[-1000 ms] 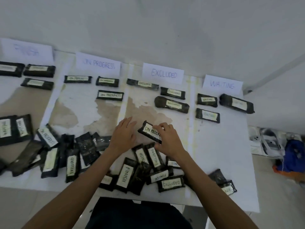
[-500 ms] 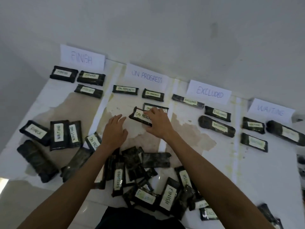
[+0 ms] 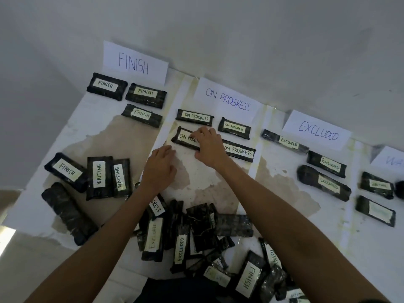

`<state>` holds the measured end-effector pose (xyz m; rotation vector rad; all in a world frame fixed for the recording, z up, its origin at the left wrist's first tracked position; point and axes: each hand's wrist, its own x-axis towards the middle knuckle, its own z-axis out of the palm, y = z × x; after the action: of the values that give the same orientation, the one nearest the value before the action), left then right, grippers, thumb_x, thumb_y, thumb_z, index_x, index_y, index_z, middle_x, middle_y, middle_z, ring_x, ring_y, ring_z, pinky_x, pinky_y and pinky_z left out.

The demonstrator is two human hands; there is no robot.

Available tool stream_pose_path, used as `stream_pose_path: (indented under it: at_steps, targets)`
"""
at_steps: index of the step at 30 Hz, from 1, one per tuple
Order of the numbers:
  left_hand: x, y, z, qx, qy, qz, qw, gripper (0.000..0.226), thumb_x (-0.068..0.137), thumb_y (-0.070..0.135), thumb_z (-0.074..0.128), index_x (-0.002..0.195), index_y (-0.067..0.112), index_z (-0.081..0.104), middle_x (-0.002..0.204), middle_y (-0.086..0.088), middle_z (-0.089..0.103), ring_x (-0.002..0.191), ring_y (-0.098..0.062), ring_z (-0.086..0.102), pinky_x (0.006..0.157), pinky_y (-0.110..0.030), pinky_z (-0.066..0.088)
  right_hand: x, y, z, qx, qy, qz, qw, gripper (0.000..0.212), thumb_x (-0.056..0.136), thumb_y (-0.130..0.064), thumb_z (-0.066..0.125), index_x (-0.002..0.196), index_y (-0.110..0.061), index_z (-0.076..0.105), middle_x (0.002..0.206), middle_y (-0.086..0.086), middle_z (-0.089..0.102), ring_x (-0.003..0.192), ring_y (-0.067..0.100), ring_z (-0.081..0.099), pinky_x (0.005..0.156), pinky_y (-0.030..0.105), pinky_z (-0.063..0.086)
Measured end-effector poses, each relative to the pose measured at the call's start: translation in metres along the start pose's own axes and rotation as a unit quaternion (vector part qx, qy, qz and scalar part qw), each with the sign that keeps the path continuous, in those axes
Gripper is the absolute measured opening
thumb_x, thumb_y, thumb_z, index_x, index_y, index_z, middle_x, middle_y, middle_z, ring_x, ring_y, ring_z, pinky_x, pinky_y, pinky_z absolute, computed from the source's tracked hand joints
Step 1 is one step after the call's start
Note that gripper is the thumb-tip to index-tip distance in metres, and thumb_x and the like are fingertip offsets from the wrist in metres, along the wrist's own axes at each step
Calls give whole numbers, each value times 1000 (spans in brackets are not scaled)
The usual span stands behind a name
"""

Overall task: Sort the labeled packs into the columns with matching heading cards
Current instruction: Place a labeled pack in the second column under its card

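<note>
Pack (image 3: 184, 138) (ON PROGRESS) in R hand (image 3: 211, 149) grip — L hand (image 3: 159, 169) just beside

**Four columns, one heap**

Along my tabletop's (image 3: 341, 248) far edge the heading cards stand left to right: FINISH card (image 3: 135, 64), ON PROGRESS card (image 3: 227, 101), EXCLUDED card (image 3: 318, 132), WAITING card (image 3: 391, 159). Sorted packs (image 3: 145, 92) lie before each. In the second column my right hand (image 3: 209, 147) holds an ON PROGRESS pack (image 3: 183, 137), with my left hand (image 3: 159, 169) just beside it, nearer me. The unsorted heap (image 3: 196, 232) lies nearest me, and loose packs (image 3: 99, 177) lie further left.
</note>
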<state>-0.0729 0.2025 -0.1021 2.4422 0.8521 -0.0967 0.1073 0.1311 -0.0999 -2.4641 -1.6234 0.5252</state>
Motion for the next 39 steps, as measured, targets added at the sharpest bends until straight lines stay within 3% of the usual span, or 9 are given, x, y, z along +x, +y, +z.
stream_pose_path:
  at_steps: [6, 10, 13, 16, 20, 25, 29, 35, 39]
  targets:
    - [-16, -7, -20, -81, 52, -31, 995, 38, 84, 5, 55, 121, 3, 56, 121, -16, 53, 111, -32, 46, 92, -41, 41, -21, -20, -13, 18, 6, 7, 1000, 53, 78, -18, 62, 129, -15, 51, 132, 12, 46, 117, 32, 41, 95, 44, 34]
    - [-54, -24, -27, -113, 79, -77, 987, 34, 88, 10, 54, 121, 5, 55, 119, -13, 52, 111, -29, 46, 89, -39, 42, -59, -73, -11, 191, -127, 35, 973, 45, 84, -21, 62, 126, -12, 50, 121, 10, 53, 111, 26, 50, 94, 37, 42]
    - [-79, -34, -22, -119, 60, -114, 985, 36, 88, 10, 54, 124, 4, 53, 118, -15, 52, 111, -31, 46, 91, -40, 42, -86, -115, 18, 160, -155, 29, 974, 59, 81, -40, 65, 128, -11, 44, 122, 13, 49, 110, 30, 49, 93, 43, 43]
    - [-90, -38, -14, -119, 33, -131, 984, 40, 86, 8, 54, 126, 5, 51, 120, -15, 52, 112, -31, 48, 94, -40, 41, -100, -139, 40, 59, -142, 20, 988, 66, 78, -46, 66, 126, -8, 41, 120, 15, 48, 107, 34, 48, 88, 45, 40]
    - [-91, -36, -11, -127, 30, -133, 983, 43, 86, 7, 54, 128, 6, 50, 121, -15, 53, 112, -30, 48, 95, -39, 39, -104, -150, 47, 25, -106, 24, 994, 55, 79, -41, 63, 116, -5, 44, 111, 15, 51, 98, 34, 52, 81, 42, 40]
    - [-82, -33, -18, -143, 82, -123, 979, 42, 86, 11, 54, 127, 9, 50, 119, -14, 55, 113, -30, 49, 96, -38, 40, -99, -151, 42, 64, -67, 44, 995, 55, 79, -43, 62, 114, -4, 47, 108, 16, 55, 96, 34, 54, 83, 43, 40]
    - [-71, -11, -27, -180, 145, -92, 968, 43, 92, 22, 44, 134, 9, 41, 131, -11, 48, 123, -25, 40, 99, -28, 27, -88, -129, 17, 117, -40, 80, 989, 62, 73, -42, 67, 121, -9, 44, 110, 12, 55, 99, 33, 53, 87, 44, 43]
    - [-45, 16, -11, -188, 55, -43, 980, 50, 89, 28, 42, 136, 13, 39, 137, -12, 45, 125, -28, 40, 103, -35, 29, -89, -62, -14, 45, -8, 129, 991, 59, 75, -29, 66, 128, -17, 44, 122, 10, 51, 110, 32, 45, 92, 45, 37]
    - [-31, 36, 5, -147, -26, -16, 989, 50, 91, 13, 48, 139, 6, 37, 144, -15, 37, 133, -29, 31, 109, -37, 26, -99, -20, -12, -2, -14, 154, 988, 56, 82, -21, 64, 133, -12, 42, 134, 12, 46, 117, 35, 40, 94, 46, 36]
